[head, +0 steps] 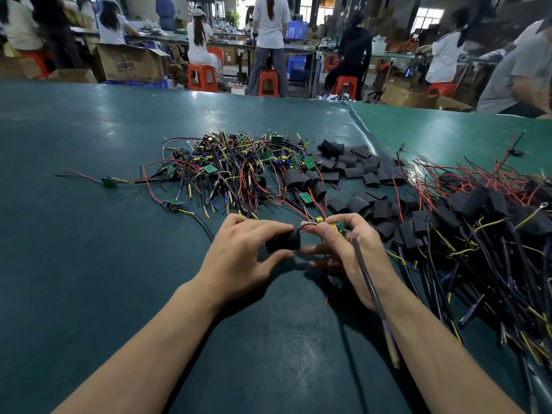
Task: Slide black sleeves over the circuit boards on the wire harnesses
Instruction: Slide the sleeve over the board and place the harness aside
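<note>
My left hand (pixel 239 249) pinches a black sleeve (pixel 282 242) between thumb and fingers, just above the green table. My right hand (pixel 349 246) grips a small green circuit board (pixel 337 226) with a yellow capacitor. The board's thin red and black wires (pixel 309 227) run into the sleeve's open end. Its thick black cable (pixel 370 282) trails back over my right wrist. The board itself sits outside the sleeve, a short gap to its right.
A tangled pile of bare harnesses with green boards (pixel 233 165) lies ahead. Loose black sleeves (pixel 358 168) are scattered to its right. Sleeved harnesses (pixel 478 222) are heaped at the far right. Beyond the table's far edge (pixel 179 88), people sit on red stools.
</note>
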`<state>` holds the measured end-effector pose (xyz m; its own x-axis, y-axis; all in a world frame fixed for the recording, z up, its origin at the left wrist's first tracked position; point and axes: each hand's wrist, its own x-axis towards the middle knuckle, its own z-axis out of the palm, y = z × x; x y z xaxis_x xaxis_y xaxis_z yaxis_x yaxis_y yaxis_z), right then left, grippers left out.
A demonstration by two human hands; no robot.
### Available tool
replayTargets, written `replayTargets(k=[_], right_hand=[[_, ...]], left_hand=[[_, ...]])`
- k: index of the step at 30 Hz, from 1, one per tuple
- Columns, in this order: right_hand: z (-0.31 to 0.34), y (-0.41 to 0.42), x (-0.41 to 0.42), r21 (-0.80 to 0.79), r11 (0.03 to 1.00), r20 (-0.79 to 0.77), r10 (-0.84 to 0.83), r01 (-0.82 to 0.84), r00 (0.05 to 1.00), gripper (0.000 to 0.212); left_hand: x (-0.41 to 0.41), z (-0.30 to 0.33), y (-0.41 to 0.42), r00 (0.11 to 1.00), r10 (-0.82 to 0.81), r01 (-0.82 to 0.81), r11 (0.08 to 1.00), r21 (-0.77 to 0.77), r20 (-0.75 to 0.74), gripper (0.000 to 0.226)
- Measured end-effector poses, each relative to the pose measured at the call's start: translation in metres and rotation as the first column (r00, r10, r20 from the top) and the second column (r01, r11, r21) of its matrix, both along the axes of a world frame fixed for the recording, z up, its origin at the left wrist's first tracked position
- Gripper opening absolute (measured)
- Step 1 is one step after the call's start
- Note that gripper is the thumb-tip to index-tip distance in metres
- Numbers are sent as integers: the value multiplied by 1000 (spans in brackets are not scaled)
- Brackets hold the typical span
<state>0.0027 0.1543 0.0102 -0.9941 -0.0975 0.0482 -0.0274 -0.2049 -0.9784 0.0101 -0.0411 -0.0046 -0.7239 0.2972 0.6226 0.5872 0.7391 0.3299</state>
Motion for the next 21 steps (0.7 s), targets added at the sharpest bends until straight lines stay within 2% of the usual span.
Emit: replayTargets(k=[3,7,9,12,15,17,19,21], right_hand=[[-2,0,-1,93,994,-41,-47,51,998,21],[-9,5,-4,280,936,-213,-156,213,964,14],[-10,7,-6,323,918,-260,-149,231,954,18],[-9,5,-3,267,949,-200,-113,165,973,37],[-5,4,-1,207,972,-149,-82,112,985,20],[-3,2,1,71,997,-44,-37,41,998,13],[0,1,1,-77,997,65,30,-25,997,14],[3,2,1,-110,993,112,64,-52,992,17]], left_hand=[[-1,1,1,1000,18,-18,1000,-17,-20,37],[-1,0,1,999,0,-2,999,-44,-44,34],[0,-1,2,1000,-14,14,999,-42,-21,33],[-1,0,3,1000,10,-10,999,-40,-16,36],[-1,1,3,1000,17,-18,999,-42,-24,37],[-1,1,3,1000,18,-18,999,-38,-21,38],[-1,1,3,998,40,-41,999,-34,-40,38],[-2,2,2,997,50,-51,998,-27,-57,38]])
